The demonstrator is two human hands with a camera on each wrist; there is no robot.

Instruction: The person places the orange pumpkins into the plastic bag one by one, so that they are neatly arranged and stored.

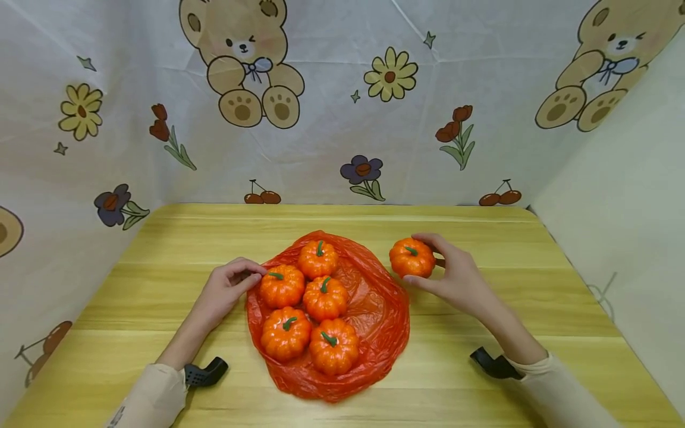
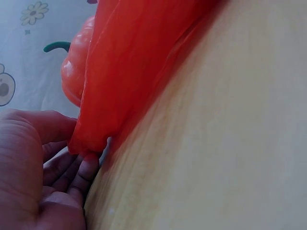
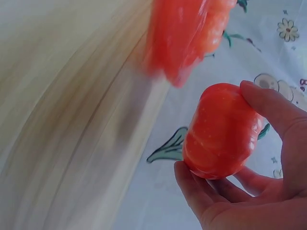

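Observation:
A thin red plastic bag (image 1: 369, 309) lies spread on the table, its rim standing up around several small orange toy pumpkins (image 1: 325, 298) with green stems. At the bag's left edge my left hand (image 1: 227, 288) pinches the rim between thumb and fingers; the left wrist view shows the red film (image 2: 129, 62) caught there. To the right of the bag, my right hand (image 1: 455, 273) grips one more pumpkin (image 1: 411, 257) between thumb and fingers. In the right wrist view this pumpkin (image 3: 223, 132) appears held off the table, its underside visible.
The light wooden table (image 1: 465, 380) extends around the bag. Behind it hangs a white cloth (image 1: 326, 131) printed with bears and flowers, and a pale wall (image 1: 631, 208) stands at the right. A black curved piece is strapped at each wrist.

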